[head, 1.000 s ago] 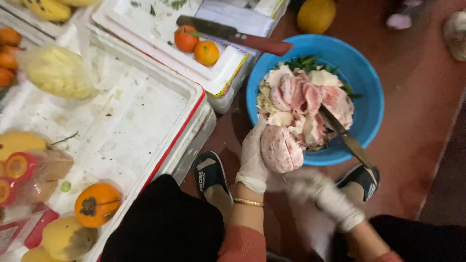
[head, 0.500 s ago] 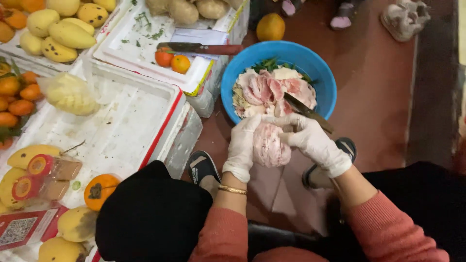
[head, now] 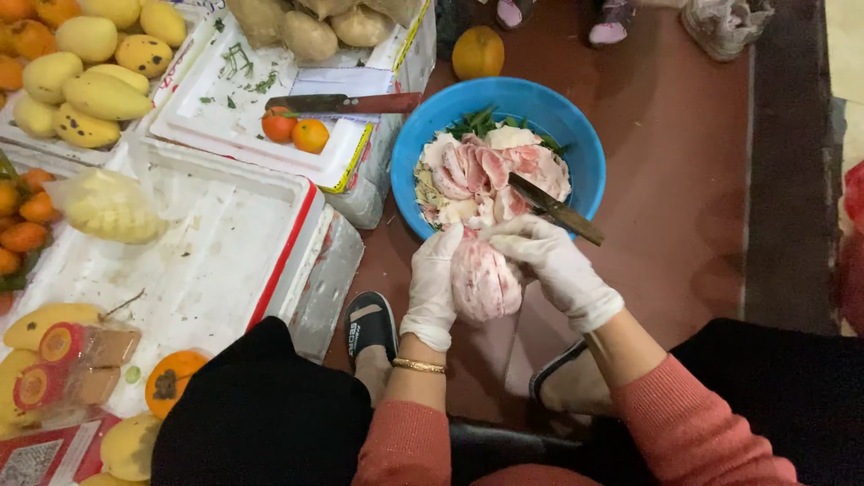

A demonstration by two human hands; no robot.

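Carefully, gloved hands are peeling a pomelo (head: 483, 281) over the bowl (head: 576, 135).
Left hand (head: 435, 283) is cupping it, right hand (head: 549, 261) pinching knife (head: 553, 209) and peel; the blade may be slipping toward fingers.

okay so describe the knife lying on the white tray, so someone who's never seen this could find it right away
Start at the big blue bowl of pink peeled fruit on the reddish floor, then move left to the white foam tray beside it. The knife lies flat along the tray's far edge, just above two small orange fruits. Its reddish handle and free-lying dark blade set it apart from the other knife, gripped by the gloved right hand.
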